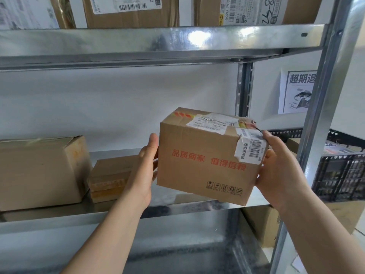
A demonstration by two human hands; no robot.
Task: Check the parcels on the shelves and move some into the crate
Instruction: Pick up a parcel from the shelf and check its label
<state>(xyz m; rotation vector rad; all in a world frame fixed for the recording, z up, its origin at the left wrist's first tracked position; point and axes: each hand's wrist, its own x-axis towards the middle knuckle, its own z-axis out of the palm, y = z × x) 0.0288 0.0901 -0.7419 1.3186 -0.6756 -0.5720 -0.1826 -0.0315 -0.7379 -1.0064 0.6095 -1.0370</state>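
Note:
A brown cardboard parcel [205, 161] with red printed characters and white barcode labels is held tilted just above the middle metal shelf [59, 216]. My left hand [146, 169] presses its left side with the thumb up along the edge. My right hand [280, 171] grips its right side, fingers over the top corner near the barcode label. A black plastic crate [339, 175] stands to the right beyond the shelf post, with parcels inside.
On the same shelf to the left sit a larger plain box [39, 173] and a small flat box [110, 177]. Several labelled boxes [130, 10] stand on the upper shelf. A steel upright post [324, 107] separates shelf and crate. Another box [262, 224] sits lower right.

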